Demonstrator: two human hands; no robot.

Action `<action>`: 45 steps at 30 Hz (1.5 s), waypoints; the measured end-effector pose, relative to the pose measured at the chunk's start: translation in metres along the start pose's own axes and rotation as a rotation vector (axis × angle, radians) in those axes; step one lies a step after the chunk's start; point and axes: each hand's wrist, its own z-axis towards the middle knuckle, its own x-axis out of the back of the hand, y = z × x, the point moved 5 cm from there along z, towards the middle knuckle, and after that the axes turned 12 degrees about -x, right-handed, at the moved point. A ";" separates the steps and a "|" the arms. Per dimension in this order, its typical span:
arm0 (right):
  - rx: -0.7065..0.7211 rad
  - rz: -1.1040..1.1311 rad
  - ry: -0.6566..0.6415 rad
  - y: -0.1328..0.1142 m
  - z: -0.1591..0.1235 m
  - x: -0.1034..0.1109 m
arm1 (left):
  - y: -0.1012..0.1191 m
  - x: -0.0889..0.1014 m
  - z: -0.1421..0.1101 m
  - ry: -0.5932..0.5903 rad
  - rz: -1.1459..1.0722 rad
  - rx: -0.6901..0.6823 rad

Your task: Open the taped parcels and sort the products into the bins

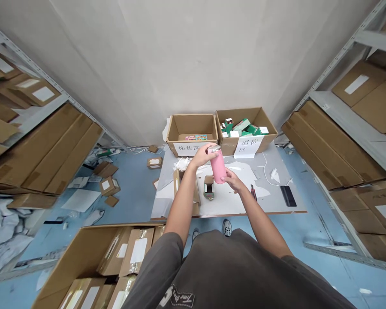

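Left fingers (212, 155) grip the pink bottle (218, 167) near its top, right fingers (227, 179) near its base.

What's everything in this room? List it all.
Rectangular work table: one, whitish, centre
Silver-topped pink cylinder: one, pink, above table
Paper-signed open cardboard cartons: two, brown, far side of table
Small cardboard boxes: several, green-and-white, inside right carton
Small open cardboard box: one, brown, table middle
Flat phone-like slab: one, black, table's right
Slim tool: one, red-and-black, left of slab
Large open cardboard box: one, brown, lower left, holding taped parcels
Loaded metal racks: two, grey, both sides
Left fingers: one hand, bare, around cylinder's top
Right fingers: one hand, bare, at cylinder's base
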 end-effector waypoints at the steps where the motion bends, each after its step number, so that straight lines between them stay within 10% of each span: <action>1: 0.001 0.013 -0.010 -0.005 -0.003 -0.003 | 0.002 -0.001 0.002 0.018 -0.053 -0.007; 14: 0.119 -0.125 0.415 -0.022 -0.005 -0.004 | -0.013 -0.050 -0.050 0.273 -0.117 0.110; 25: 0.041 0.031 0.256 -0.026 -0.014 -0.024 | -0.014 -0.041 -0.059 0.264 -0.341 0.042; 33: 0.099 -0.152 0.561 -0.038 -0.024 -0.023 | -0.010 -0.046 -0.068 0.453 -0.066 0.127; 41: -0.014 0.119 0.179 -0.038 -0.023 -0.026 | 0.000 -0.042 -0.062 0.353 -0.300 0.052; 45: 0.073 0.113 0.261 -0.040 -0.023 -0.025 | 0.003 -0.047 -0.062 0.300 -0.280 0.053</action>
